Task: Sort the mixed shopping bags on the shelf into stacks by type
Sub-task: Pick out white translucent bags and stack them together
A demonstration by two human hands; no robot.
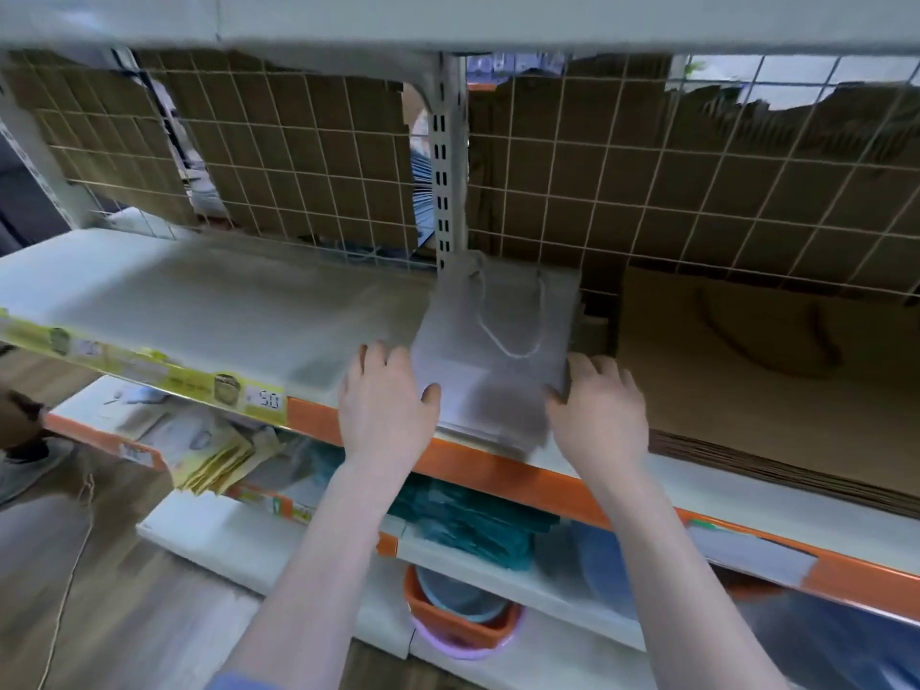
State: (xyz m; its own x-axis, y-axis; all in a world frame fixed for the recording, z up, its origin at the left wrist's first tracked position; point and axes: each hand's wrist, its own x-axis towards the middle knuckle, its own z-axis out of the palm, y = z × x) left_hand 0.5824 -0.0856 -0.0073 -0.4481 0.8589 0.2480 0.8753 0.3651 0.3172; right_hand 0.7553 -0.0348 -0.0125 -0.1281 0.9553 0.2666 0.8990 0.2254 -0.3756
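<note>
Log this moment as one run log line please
left hand and right hand: pressing sides of grey bag stack | brown bag stack: beside it, right | shelf

Single head view, angled forward and down, close to shelf [209, 291]

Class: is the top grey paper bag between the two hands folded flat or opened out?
Folded flat: the grey bag lies on its stack, its cord handle resting on top.
</note>
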